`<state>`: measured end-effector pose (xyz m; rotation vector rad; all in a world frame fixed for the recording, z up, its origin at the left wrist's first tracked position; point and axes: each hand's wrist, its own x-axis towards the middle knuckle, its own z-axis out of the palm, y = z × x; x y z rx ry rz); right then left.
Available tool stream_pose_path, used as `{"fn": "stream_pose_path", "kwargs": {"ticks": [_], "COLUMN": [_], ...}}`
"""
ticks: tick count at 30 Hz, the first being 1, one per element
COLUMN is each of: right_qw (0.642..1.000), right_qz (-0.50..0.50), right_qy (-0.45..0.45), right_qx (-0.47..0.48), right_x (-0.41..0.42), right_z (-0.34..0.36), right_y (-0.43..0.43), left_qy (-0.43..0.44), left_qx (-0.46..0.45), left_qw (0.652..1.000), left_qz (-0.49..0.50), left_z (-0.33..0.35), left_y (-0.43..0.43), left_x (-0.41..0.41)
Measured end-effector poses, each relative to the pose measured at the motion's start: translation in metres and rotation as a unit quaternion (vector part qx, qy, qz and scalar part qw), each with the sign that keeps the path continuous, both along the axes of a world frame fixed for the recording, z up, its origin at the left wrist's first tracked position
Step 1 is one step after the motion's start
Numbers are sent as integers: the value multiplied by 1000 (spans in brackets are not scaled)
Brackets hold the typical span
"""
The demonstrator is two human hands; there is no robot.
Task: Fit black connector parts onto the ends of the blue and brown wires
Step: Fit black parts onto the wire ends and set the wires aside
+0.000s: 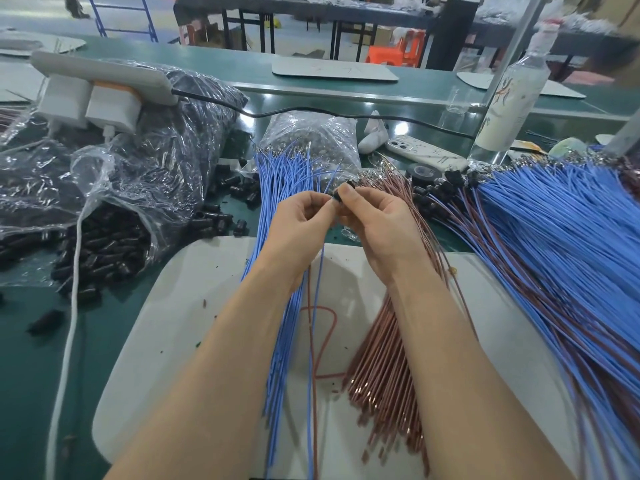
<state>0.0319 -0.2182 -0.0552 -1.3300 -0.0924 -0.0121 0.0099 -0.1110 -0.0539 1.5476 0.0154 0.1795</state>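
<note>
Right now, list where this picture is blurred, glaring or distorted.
Head view: wide-angle distortion tilts the metal post; glare streaks the plastic bags; blur smears the brown wire bundle and the bottle; the left hand and right hand, pinching the black connector, are fairly sharp.

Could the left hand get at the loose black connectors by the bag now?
Likely yes, once freed: the left hand pinches the black connector part, but the loose connectors lie uncovered to its left, with nothing between.

Black connector [337,198] aloft — wires [321,268] hanging below.
</note>
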Motion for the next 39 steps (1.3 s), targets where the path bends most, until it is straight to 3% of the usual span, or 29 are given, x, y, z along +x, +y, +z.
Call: {"fn": "stream_pose_path", "kwargs": {"ticks": [3, 10, 19, 29, 39], "right_qw": [1000, 998, 995, 978, 973], "right_qz": [-8, -37, -36, -38, -39], "right_qy": [-3, -17, -21, -71, -80], "right_qx": [13, -55, -89, -193, -212], "right_x": [0, 1, 0, -4, -6], "right_z": [1, 0, 1, 12, 14], "right_y": [-1, -6, -9, -17, -20], "left_qy": [-11, 40, 12, -28, -23], "left_qx": [-24, 3, 14, 109, 155], "left_qw": [1000, 999, 1000, 994, 988], "left_qz": [-3, -12, -5, -4, -2], "left_z": [0, -2, 1, 0, -3], "left_y": [0, 6, 6, 7, 5], "left_x": [-1, 2, 0, -1, 0]}}
